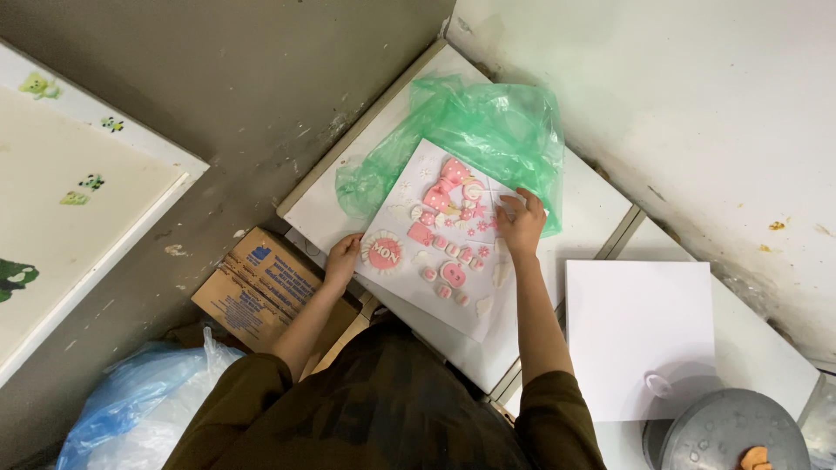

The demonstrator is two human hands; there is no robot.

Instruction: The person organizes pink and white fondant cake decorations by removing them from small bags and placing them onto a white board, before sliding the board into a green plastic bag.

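Observation:
A white square board (396, 204) lies on a white table (592, 213), covered with several small pink and white decorations, among them a bow (446, 183) and a round pink plaque (383, 253). My left hand (342, 259) grips the board's near left edge beside the plaque. My right hand (521, 223) rests on the board's right corner, fingers curled over its edge. A crumpled green plastic sheet (488, 130) lies under and behind the board.
A blank white board (640, 335) lies to the right, with a round grey metal lid (736, 431) at its near corner. A brown cardboard box (257, 283) and a blue plastic bag (131, 409) sit on the floor at left. A white panel (78, 200) leans far left.

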